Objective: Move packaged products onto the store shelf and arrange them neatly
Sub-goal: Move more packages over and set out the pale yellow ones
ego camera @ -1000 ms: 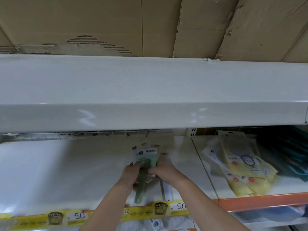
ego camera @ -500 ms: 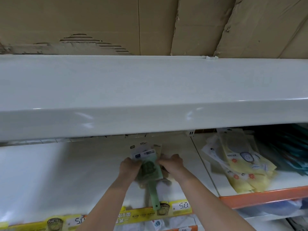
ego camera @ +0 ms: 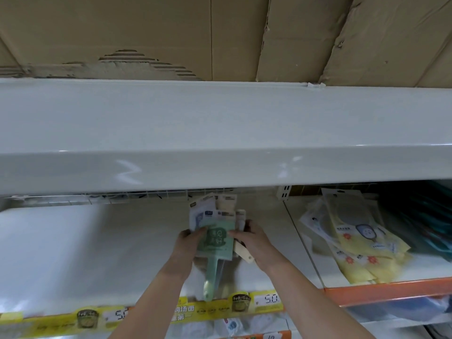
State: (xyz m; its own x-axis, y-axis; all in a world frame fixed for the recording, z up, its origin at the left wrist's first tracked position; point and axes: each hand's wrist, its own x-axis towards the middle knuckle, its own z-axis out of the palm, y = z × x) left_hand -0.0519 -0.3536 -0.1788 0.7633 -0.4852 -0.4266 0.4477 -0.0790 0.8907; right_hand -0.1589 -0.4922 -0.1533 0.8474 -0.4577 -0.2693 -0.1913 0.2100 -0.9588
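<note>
A small stack of packaged brushes (ego camera: pixel 216 237) lies on the white shelf (ego camera: pixel 85 253), the top one green with a green handle pointing toward the front edge. A cream-handled one (ego camera: pixel 244 253) pokes out on the stack's right. My left hand (ego camera: pixel 187 243) grips the stack's left side, thumb on top. My right hand (ego camera: pixel 254 241) grips its right side, fingers curled over the green card. The lower packages are mostly hidden under the top one.
The upper shelf's grey front (ego camera: pixel 220 143) overhangs just above, with cardboard (ego camera: pixel 220 37) on top. Yellow packaged items (ego camera: pixel 359 243) pile on the neighbouring shelf bay to the right, dark teal goods (ego camera: pixel 428 221) behind them. A yellow price strip (ego camera: pixel 122 316) runs along the front edge.
The green handle swung from pointing front-right back toward the left. Both hands kept hold of the stack, shifting it slightly.
</note>
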